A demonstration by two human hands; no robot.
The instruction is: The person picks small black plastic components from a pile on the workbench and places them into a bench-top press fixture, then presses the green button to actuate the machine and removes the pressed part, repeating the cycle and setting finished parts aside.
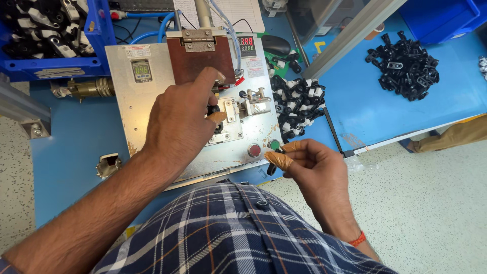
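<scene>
Head view: the left hand [180, 119] pinches a small black part [215, 112] onto the metal fixture [152, 104] on the bench [66, 157], seating it. The right hand [309, 165] pinches another black clip [272, 168], near the green button [274, 145].

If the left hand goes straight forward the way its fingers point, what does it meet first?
Probably the brown hinged block: the left hand points up-right over the metal fixture plate, index fingertip near its lower edge. Depth is unclear.
</scene>
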